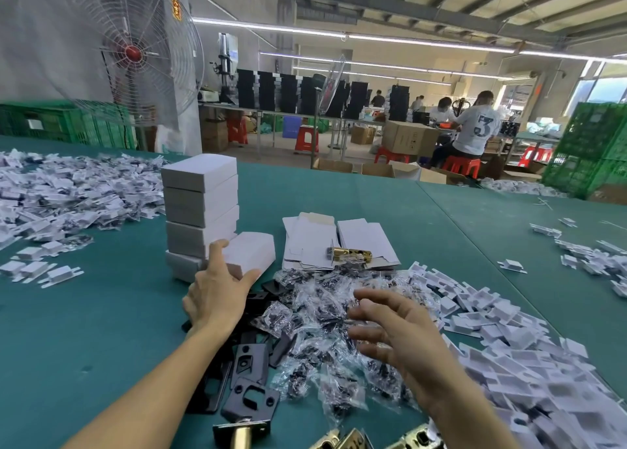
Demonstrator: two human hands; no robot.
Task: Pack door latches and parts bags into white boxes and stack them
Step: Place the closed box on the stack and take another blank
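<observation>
1. The table, covered in green, runs under both hands and well beyond them.
2. A caged fan stands far beyond the left hand, past the table's far edge.
3. A wide pile of white inserts lies well to the left of the left hand. A second pile spreads just right of the right hand and on toward the table's edge.
4. The clear bags of dark parts lie heaped between the two hands and under the right one.
5. A stack of closed white boxes stands just beyond the left hand, rising well above it.
6. Unfolded flats lie beyond the bags, ahead of the right hand and to the right of the left.
7. The right hand hovers over the bags with its fingers spread and loosely bent, holding nothing.
8. The left hand grips a closed white box, thumb up on the box's left side and fingers along its near edge.
9. That box is tilted and lies against the foot of the stack, at the left hand's fingertips.
10. Black plates lie on the table beside the left forearm, nearer the person than the hand.
11. A latch with a black plate lies nearer still, below both hands at the bottom edge of the view.
12. A brass latch rests on the flats, ahead of the right hand.
</observation>
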